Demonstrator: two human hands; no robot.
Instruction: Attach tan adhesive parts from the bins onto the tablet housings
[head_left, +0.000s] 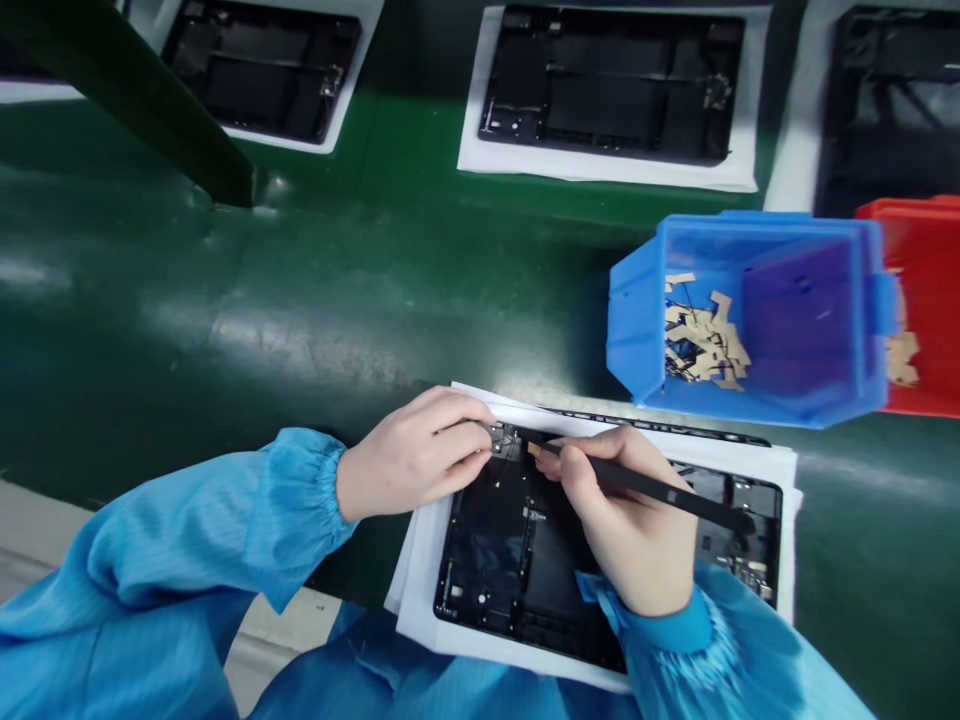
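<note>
In front of me an opened black tablet housing (487, 560) lies on white sheets (424, 625), its inner parts facing up. My right hand (637, 520) is closed around slim black tweezers (667, 490), held slantwise over the housing. A small tan piece (533, 449) shows at the tweezers' tip, near the upper edge. My left hand (420, 450) is closed, fingertips together at the upper edge, beside a small metallic part (506, 441). Whatever those fingertips pinch, if anything, is hidden. The right hand and sleeve cover part of the housing.
A blue bin (772, 390) behind my right hand contains tan pieces (705, 345) with thin dark wires. A red bin (930, 300) adjoins it. More tablet housings (615, 90) lie on white sheets across the green table (360, 270). A dark green post (150, 100) slants in at upper left.
</note>
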